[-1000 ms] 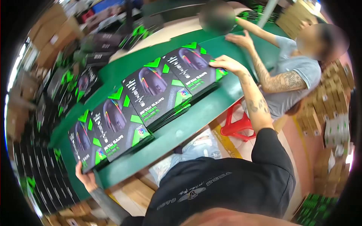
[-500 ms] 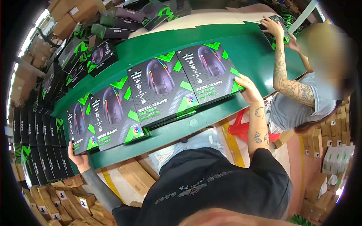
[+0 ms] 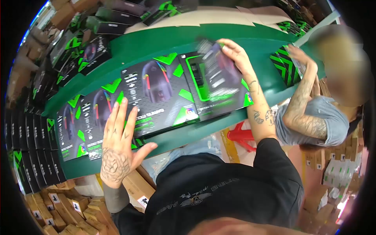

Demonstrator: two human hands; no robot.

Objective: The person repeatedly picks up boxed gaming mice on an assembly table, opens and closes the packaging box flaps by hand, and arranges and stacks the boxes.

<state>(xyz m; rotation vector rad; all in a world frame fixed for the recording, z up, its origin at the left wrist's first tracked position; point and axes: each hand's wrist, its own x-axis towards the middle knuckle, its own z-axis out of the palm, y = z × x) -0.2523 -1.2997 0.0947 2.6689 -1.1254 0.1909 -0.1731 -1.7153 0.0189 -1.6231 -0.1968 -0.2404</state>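
Observation:
Black-and-green gaming mouse boxes lie in a row on the green table. My left hand has its fingers spread over the boxes at the left middle, beside a box with a mouse picture, and grips nothing. My right hand holds a printed mouse sleeve, blurred by motion, by its upper right edge. The sleeve hangs tilted above the rightmost box, whose face shows a green outline and a dark panel. At the far left lies one more mouse box.
A co-worker in a grey shirt sits at the right, hands at a green-striped box. Stacked black boxes stand at the left, more boxes lie behind. A red stool and cartons are below.
My left hand has left the row's left end and moved right over the boxes. My right hand has lifted a sleeve off the rightmost box. The co-worker's box now shows green stripes.

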